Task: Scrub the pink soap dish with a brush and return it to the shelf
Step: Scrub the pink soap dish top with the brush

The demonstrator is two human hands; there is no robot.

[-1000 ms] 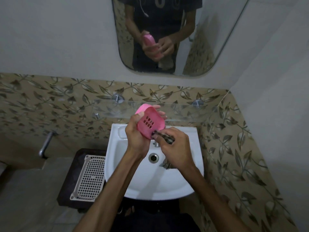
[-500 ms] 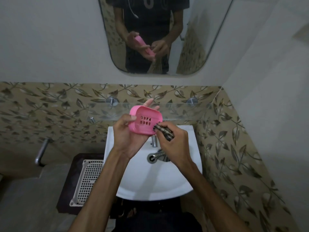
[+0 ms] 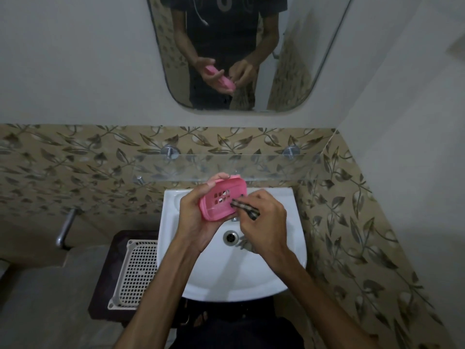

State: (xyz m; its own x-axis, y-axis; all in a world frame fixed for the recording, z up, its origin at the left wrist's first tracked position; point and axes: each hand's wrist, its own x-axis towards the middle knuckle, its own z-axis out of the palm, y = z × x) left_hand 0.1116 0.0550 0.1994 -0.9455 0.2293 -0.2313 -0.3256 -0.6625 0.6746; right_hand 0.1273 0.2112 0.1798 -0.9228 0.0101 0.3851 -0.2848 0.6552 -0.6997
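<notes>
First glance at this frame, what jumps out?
The pink soap dish, held tilted over the white sink by the left hand. The right hand grips a dark brush with its tip against the dish's inside. Above, the mirror reflects the same hands and dish, and a glass shelf runs along the leaf-patterned tiles just behind.

A person is showing two bare forearms, with nothing worn on the wrists or on the left hand and right hand. In the mirror, the person is wearing a dark short-sleeved T-shirt with pale lettering across the chest, a thin white cord hanging down its front, and dark trousers.
</notes>
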